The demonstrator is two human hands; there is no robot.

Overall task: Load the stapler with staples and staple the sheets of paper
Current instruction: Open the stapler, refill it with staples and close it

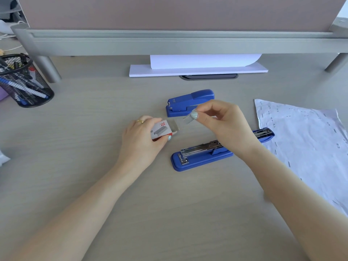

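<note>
My left hand point(140, 140) grips a small white and red staple box point(162, 129) on the desk, its inner tray slid out to the right. My right hand point(224, 121) pinches a silver strip of staples point(188, 119) between thumb and forefinger, just right of the box and above the desk. A blue stapler point(203, 155) lies swung wide open in front of that hand, its metal staple channel exposed. A second blue stapler point(190, 102) stands closed behind the strip. Stapled sheets of paper point(305, 144) lie at the right.
A black mesh pen cup point(24, 81) stands at the far left. A grey monitor riser point(178, 42) spans the back, with a stack of white paper point(197, 69) under it. A cable slot point(209, 76) sits in the desk just in front of that stack.
</note>
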